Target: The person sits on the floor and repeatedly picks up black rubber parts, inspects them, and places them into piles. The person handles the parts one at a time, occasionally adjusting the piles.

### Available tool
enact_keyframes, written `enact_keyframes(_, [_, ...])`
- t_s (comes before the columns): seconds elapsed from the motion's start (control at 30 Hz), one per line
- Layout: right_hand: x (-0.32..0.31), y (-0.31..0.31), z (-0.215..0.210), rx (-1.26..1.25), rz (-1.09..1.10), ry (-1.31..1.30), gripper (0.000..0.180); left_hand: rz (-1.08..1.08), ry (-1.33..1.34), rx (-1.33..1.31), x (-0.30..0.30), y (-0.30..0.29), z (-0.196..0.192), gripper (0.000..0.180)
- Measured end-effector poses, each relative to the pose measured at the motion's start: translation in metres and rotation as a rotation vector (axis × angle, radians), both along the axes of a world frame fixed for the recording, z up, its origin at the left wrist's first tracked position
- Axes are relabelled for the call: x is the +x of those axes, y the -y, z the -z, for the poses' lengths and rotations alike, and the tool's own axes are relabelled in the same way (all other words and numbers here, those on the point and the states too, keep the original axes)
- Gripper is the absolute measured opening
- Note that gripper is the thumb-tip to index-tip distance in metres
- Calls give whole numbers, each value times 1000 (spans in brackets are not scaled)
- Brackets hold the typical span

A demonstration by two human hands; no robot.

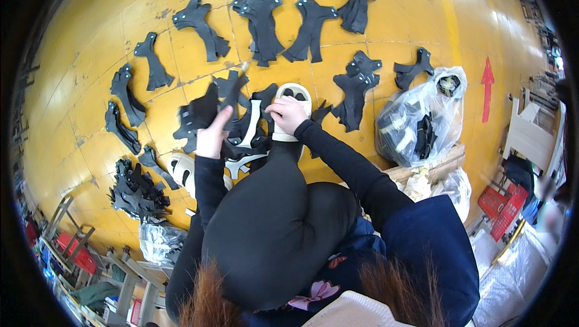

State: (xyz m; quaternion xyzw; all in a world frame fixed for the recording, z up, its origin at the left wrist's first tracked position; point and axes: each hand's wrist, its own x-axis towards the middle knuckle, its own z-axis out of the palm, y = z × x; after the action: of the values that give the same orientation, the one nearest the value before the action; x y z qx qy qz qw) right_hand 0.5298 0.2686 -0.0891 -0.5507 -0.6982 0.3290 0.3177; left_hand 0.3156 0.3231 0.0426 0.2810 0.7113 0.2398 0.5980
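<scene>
Where left grip ends, material protrudes.

Flat, forked cut pieces: black, a few showing white. Square-tiled glossy floor: yellow, darker grid lines, red painted arrow. Slotted slip-on shoes: cream.

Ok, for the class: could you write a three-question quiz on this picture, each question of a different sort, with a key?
1. Multiple choice: what does the left hand hold?
A) a red basket
B) black pieces
C) a white sandal

2. True or false: the large clear bag lies to the right of the right hand.

3. Fill in the colour: the floor arrow is ____.

Key: 1. B; 2. True; 3. red
</scene>
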Motion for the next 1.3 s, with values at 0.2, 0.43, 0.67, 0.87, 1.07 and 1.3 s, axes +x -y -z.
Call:
enact_keyframes(0.2, [-1, 0, 2, -19, -13, 6, 6, 45, 99, 99, 0, 9, 6, 19])
enact_keyframes(0.43, [0, 0, 7, 17, -4, -13, 8, -417, 153, 653, 8, -16, -78, 9])
enact_keyframes(0.67, [1, 1, 3, -52, -13, 25, 8, -131, -34, 184, -19, -18, -57, 17])
enact_keyframes(0.87, [-1, 2, 5, -19, -17, 1, 6, 137, 123, 127, 7, -4, -39, 36])
enact_keyframes(1.07, [-9, -2, -2, -5, -16, -12, 5, 571, -273, 680, 13, -3, -48, 37])
enact_keyframes(1.3, [5, -1, 3, -15, -21, 52, 7, 330, -172, 397, 6, -94, -50, 37])
